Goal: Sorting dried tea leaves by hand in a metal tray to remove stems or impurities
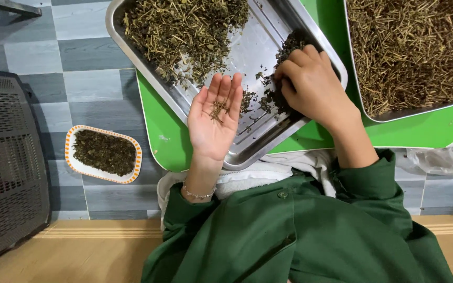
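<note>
My left hand (213,118) lies palm up over the near edge of a steel tray (260,39), fingers apart, with a few dried stems (217,108) resting on the fingers. My right hand (310,84) is curled, fingertips down in a dark pile of dried leaves (276,97) at the tray's right corner. A large heap of dried herb (184,29) fills the tray's far left part. Both sleeves are green.
The steel tray rests on a green tray (158,131). A second steel tray of dried stems (410,52) sits at the right. A small white dish with an orange rim (103,153) holds dark leaves at left. A black mesh panel (6,167) stands far left on the tiled floor.
</note>
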